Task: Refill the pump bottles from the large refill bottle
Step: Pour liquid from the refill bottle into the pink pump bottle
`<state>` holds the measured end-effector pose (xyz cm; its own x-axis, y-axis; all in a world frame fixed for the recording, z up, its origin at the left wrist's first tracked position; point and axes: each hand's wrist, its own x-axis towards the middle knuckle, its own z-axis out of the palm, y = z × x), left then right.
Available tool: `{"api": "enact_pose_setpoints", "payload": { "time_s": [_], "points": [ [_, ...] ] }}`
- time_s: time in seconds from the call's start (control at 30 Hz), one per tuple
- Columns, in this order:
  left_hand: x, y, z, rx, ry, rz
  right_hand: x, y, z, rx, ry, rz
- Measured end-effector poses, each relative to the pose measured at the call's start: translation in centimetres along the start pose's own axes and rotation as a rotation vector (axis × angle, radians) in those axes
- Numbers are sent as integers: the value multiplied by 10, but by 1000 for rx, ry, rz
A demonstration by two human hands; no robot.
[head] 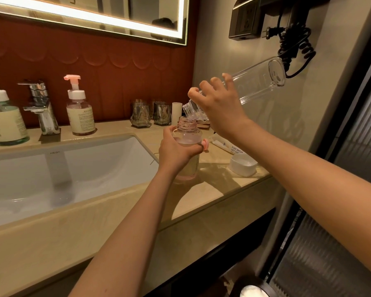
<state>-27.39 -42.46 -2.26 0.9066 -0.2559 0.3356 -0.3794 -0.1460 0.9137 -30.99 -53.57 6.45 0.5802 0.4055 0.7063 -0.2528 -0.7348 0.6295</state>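
Observation:
An uncapped pink pump bottle (pixel 187 133) stands on the counter (pixel 219 185) right of the sink, and my left hand (pixel 176 151) grips its body. A pink pump piece (pixel 205 144) shows beside my left fingers. My right hand (pixel 219 106) holds the large clear refill bottle (pixel 257 80) tipped steeply, its open mouth (pixel 189 110) just over the pump bottle's neck. The refill bottle looks nearly empty. A second pink pump bottle (pixel 79 112) with its pump on stands behind the sink. Two green pump bottles (pixel 2 123) stand at the far left.
A chrome tap (pixel 41 103) rises behind the white sink basin (pixel 84 168). Glass tumblers (pixel 152 113) stand at the back of the counter. A white cap (pixel 243 165) and a wet-wipes packet (pixel 229 146) lie to the right. A coiled cord (pixel 296 46) hangs on the wall.

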Motion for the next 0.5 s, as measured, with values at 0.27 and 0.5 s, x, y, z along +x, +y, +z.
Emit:
{"api": "enact_pose_setpoints", "payload": {
  "time_s": [0.27,0.5],
  "points": [
    [0,0,0,7,-7,-13,0,1,0,6,37,-21],
    [1,0,0,5,-5,-14,1,3,3,-39,61,-78]
  ]
}}
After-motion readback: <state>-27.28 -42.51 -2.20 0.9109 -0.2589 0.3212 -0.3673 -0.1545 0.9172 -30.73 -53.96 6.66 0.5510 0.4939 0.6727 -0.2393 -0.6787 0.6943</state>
